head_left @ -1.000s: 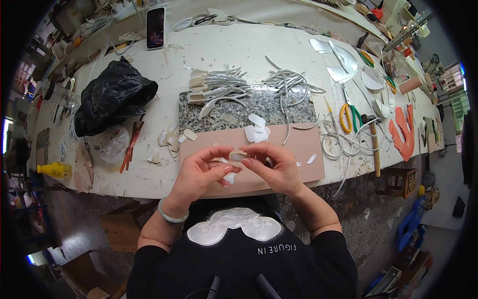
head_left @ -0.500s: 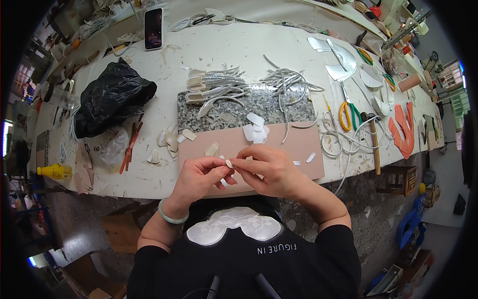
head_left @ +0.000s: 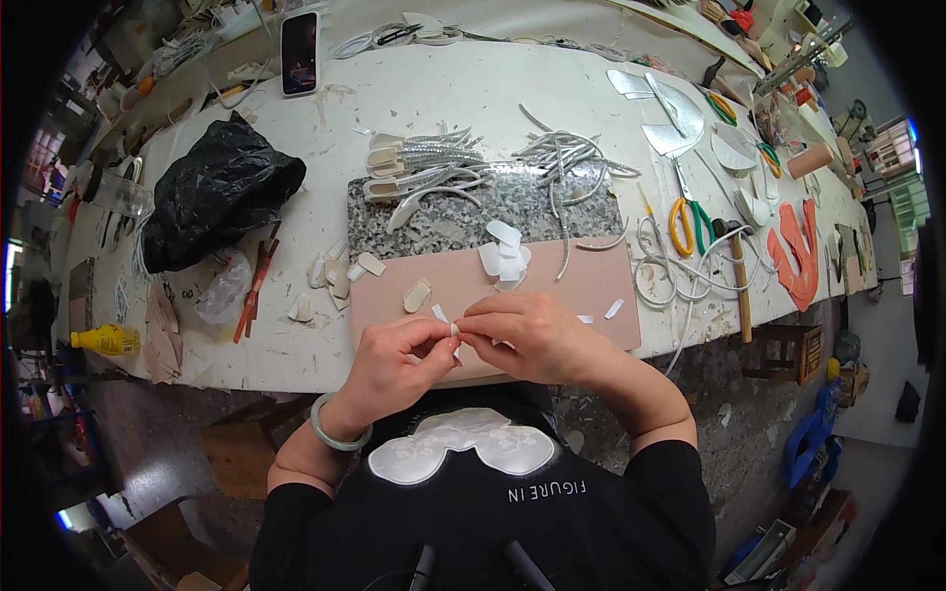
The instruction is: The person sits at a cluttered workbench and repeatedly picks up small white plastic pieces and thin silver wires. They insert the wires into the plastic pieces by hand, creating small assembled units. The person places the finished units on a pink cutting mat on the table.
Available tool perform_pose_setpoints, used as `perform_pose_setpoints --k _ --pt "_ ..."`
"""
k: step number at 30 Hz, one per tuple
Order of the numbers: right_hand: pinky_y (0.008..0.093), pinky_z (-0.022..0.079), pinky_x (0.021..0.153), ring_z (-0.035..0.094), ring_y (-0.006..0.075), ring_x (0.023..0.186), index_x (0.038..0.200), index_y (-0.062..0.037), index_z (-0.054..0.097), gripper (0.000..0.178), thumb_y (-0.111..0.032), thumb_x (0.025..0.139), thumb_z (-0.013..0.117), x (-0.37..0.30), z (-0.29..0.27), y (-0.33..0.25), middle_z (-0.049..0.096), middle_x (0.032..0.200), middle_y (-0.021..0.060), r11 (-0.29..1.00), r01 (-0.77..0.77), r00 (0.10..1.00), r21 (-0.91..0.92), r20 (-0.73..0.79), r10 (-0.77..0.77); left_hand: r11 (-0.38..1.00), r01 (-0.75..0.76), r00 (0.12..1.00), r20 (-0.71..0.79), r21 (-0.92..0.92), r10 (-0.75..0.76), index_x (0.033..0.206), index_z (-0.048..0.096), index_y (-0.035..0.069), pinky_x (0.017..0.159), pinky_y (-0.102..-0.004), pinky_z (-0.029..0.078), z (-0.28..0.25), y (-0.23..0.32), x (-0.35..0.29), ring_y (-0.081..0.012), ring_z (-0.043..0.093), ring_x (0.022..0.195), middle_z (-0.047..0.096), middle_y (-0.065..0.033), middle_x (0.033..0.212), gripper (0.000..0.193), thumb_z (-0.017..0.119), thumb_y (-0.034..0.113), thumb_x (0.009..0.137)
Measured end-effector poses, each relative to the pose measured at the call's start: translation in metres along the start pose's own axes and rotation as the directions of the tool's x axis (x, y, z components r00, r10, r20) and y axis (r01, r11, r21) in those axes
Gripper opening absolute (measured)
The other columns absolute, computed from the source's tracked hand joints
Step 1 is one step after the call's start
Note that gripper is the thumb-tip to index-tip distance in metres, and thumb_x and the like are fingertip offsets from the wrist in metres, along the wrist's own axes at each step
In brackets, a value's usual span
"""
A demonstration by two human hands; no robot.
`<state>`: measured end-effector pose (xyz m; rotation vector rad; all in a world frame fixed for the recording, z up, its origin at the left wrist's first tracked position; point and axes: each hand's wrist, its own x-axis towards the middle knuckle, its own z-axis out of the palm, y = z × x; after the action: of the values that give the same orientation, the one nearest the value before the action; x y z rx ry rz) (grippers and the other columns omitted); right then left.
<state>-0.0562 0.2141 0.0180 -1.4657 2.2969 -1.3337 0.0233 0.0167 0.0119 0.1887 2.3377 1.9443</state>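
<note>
Over the near edge of a pinkish-beige board (head_left: 581, 276), both my hands meet fingertip to fingertip. My left hand (head_left: 394, 362), with a pale bangle at its wrist, is closed in a pinch on a small whitish piece (head_left: 453, 331). My right hand (head_left: 532, 337) pinches the same piece from the other side; the fingers cover most of it. Just beyond the fingertips is a white strip (head_left: 439, 313). A beige tab (head_left: 417, 295) lies on the board, with a heap of white rounded tabs (head_left: 505, 258) farther right.
Behind the board sits a speckled stone slab (head_left: 394, 222) bearing silver cords with beige tabbed ends (head_left: 424, 163) and loose silver cords (head_left: 567, 158). A black plastic bag (head_left: 222, 197) stands left. Scissors (head_left: 687, 222), white cord (head_left: 655, 286) and a hammer (head_left: 741, 286) lie right.
The small piece has turned and shows less between my fingertips. My left fingers have curled in more, and a white strip now shows just beyond them.
</note>
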Motion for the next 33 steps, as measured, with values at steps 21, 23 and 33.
perform_pose_setpoints --k 21,23,33 --pt "0.0241 0.043 0.052 0.056 0.0107 0.064 0.100 -0.0051 0.064 0.020 -0.007 0.082 0.074 -0.016 0.004 0.001 0.063 0.087 0.0036 0.920 -0.198 0.970 0.339 -0.067 0.234 0.880 0.039 0.996 -0.057 -0.473 -0.075 0.111 0.058 0.000 0.076 -0.0242 0.053 0.002 -0.023 0.007 -0.0108 0.059 0.086 0.056 -0.0078 0.108 0.027 0.066 -0.004 0.086" --pt "0.0231 0.042 0.052 0.055 0.0087 0.064 0.099 -0.0047 0.065 0.019 -0.007 0.082 0.073 -0.016 0.004 -0.001 0.063 0.086 0.0032 0.883 -0.253 0.959 0.396 -0.015 0.282 0.871 -0.004 1.000 -0.028 -0.491 -0.011 0.117 0.056 0.002 0.082 -0.0247 0.052 0.004 -0.012 0.007 -0.0107 0.056 0.094 0.051 -0.0063 0.115 0.036 0.067 -0.008 0.084" --pt "0.0362 0.051 0.066 0.064 0.0286 0.076 0.106 -0.0002 0.062 0.029 -0.027 0.093 0.063 -0.015 -0.010 -0.005 0.065 0.088 0.0122 0.738 -0.667 0.745 0.105 0.095 0.660 0.771 0.228 0.960 0.008 -0.595 -0.278 0.106 0.066 -0.002 0.087 -0.0249 0.051 -0.004 -0.021 0.009 -0.0125 0.061 0.097 0.063 -0.0088 0.110 0.021 0.069 -0.002 0.085"
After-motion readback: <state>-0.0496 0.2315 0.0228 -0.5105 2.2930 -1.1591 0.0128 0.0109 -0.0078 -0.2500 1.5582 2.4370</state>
